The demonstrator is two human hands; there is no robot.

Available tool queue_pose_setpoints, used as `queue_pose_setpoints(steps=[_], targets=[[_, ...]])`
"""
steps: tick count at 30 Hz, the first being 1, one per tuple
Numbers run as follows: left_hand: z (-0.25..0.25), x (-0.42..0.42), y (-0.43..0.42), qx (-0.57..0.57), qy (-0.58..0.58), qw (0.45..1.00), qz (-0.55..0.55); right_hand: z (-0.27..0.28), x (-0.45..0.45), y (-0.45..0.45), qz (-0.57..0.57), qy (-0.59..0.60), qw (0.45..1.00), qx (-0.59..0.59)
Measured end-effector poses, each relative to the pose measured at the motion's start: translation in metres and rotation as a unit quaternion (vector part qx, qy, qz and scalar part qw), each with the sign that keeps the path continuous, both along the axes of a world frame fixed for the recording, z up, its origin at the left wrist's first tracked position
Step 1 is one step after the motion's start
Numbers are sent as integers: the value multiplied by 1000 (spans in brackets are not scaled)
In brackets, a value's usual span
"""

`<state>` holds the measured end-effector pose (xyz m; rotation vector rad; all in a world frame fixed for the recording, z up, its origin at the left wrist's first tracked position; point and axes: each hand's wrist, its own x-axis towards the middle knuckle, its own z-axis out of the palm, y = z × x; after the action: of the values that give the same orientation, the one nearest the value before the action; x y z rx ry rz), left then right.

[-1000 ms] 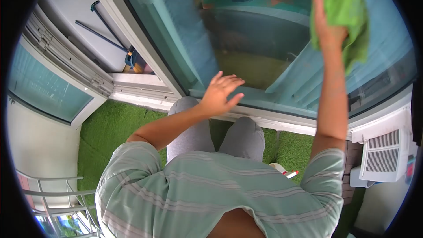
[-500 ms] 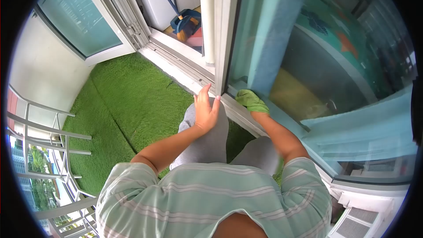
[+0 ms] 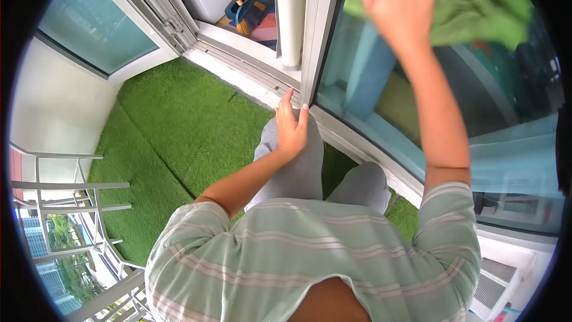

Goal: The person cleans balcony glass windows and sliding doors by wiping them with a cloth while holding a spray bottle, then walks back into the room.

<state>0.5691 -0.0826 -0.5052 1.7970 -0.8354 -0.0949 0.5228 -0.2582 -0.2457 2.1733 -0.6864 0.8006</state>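
Note:
A green cloth [image 3: 476,9] lies spread against the upper part of the glass pane [image 3: 441,119], blurred at its edges. My right hand [image 3: 402,6] presses on the cloth's left part with the fingers spread; the fingertips run up to the top edge of the view. Low by the white door frame [image 3: 316,30], my left hand [image 3: 292,128] is held up above my knee, its fingers apart and nothing in it. Whether it touches the frame, I cannot tell.
Green artificial turf [image 3: 173,119] covers the floor. A broom and dustpan [image 3: 250,12] stand inside the doorway. Metal railings [image 3: 83,186] are at the left, a second glass panel [image 3: 101,21] at the upper left, and a white vented unit [image 3: 497,277] at the lower right.
From low by the frame's corner, my right hand has moved up the glass with the green cloth, now spread wider. My left hand stays near the frame, its fingers apart. The view has shifted slightly.

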Motion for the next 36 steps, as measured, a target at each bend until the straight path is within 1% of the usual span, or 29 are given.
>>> queue_pose_setpoints(steps=[1,2,3,4,5,6,8,11,12,13,14,15,16,17,18,21,22,24,25,26,27,28,29,30,31,32,33,34,36], targets=[[-3,2,1,-2,0,1000,-1,-87,4,-9,113,20,991,-74],[-3,3,4,-4,0,1000,-5,-156,-2,-16,117,67,991,18],[-3,1,9,-6,1,1000,-8,-223,-6,-17,10,287,885,367],[-2,0,11,-11,1,1000,-12,-325,-20,-29,-21,380,924,-28],[-1,2,11,-10,-6,1000,-9,-384,-15,-36,75,405,911,20],[0,1,15,-4,-10,1000,-8,-414,-16,-40,171,427,885,70],[-2,2,27,8,-18,1000,-6,-412,-35,-29,174,351,886,247],[-5,8,28,1,-14,1000,3,-371,-82,-23,154,212,837,481],[-4,9,27,-7,-5,1000,8,-351,-100,-24,125,237,826,496],[-3,11,23,-7,-9,1000,12,-327,-117,-35,99,306,830,456],[-3,8,21,-5,-11,1000,14,-297,-134,-47,76,383,840,378],[-4,6,16,-9,-4,1000,-1,-259,-150,-61,59,424,861,276],[-6,5,9,-15,0,1000,-14,-210,-167,-72,53,404,896,179],[-8,4,4,-19,4,999,-29,-141,-181,-68,68,240,961,121],[-9,3,-3,-12,4,999,-38,-70,-194,-62,99,62,990,81],[-7,-6,-20,8,10,998,-60,76,-217,-67,10,-107,994,-4],[-10,-9,-24,7,7,998,-57,111,-222,-70,-21,-153,988,-22],[-19,-10,-39,-5,0,999,-45,145,-220,-78,-54,-222,969,-89],[-18,-11,-41,-20,7,998,-56,141,-214,-88,-58,-271,942,-190],[-15,-9,-43,-36,-14,998,-47,116,-209,-93,-145,-240,899,-337],[-10,-5,-45,-52,-36,997,-39,87,-200,-86,-153,-268,901,-304],[-3,1,-53,-75,-58,995,-30,27,-202,-80,-212,-169,941,-202],[16,13,-60,-91,-97,991,-8,-29,-185,-66,-75,-220,960,-158],[43,28,-65,-108,-135,985,18,-94,-180,-49,-109,-179,976,-50],[68,48,-72,-151,-183,971,33,-171,-178,-41,-120,-138,974,137],[96,66,-82,-198,-231,951,53,-246,-188,-39,-21,-195,950,242],[129,77,-93,-228,-250,938,69,-320,-197,-38,75,-255,903,338],[158,84,-98,-249,-270,927,79,-348,-214,-33,-88,-10,810,579],[196,91,-110,-261,-300,914,77,-386,-249,-23,-138,83,769,618]])
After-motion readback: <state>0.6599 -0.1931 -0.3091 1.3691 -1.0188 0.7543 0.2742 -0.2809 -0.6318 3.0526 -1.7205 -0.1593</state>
